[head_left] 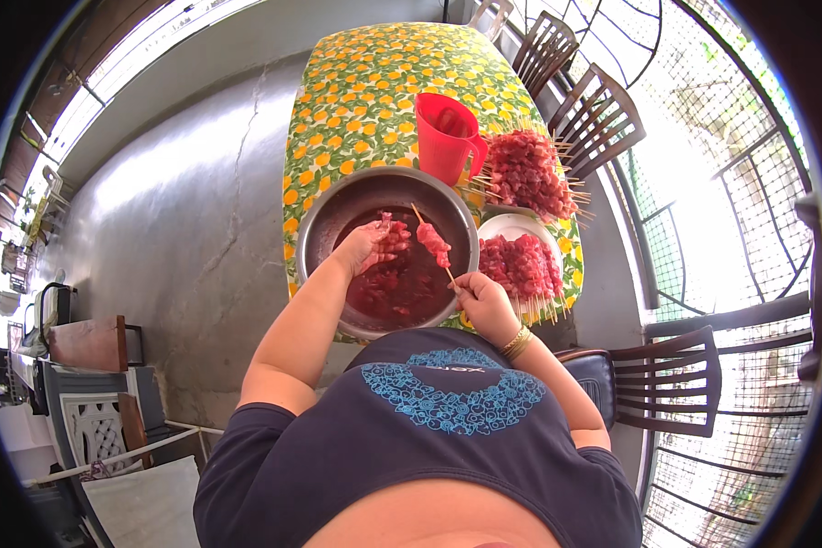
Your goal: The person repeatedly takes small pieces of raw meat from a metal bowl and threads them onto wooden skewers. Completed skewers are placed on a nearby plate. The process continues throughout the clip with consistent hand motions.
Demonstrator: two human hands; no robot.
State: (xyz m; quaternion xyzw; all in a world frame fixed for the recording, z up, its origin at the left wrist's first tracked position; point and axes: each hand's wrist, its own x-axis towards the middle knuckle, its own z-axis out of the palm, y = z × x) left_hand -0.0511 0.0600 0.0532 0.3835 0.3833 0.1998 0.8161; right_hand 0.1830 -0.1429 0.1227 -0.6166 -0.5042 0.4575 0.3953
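A wide metal basin (312, 265) stands at the table's near edge, with raw red meat pieces (388, 288) in dark red liquid inside. My left hand (367, 247) is over the basin's left part, its fingers curled around some of the small meat pieces. The lower end of a thin wooden skewer (434, 243) is pinched between the fingertips of my right hand (480, 297), at the basin's right rim. Several chunks of meat are threaded along the skewer's middle, and its bare tip points up and to the left over the basin.
A red pitcher (438, 151) stands behind the basin. To the right are a large pile of meat skewers (527, 173) and a smaller pile (521, 267) on a white plate (511, 224). The table wears a lemon-patterned cloth (365, 100). Wooden chairs (598, 114) line its right side.
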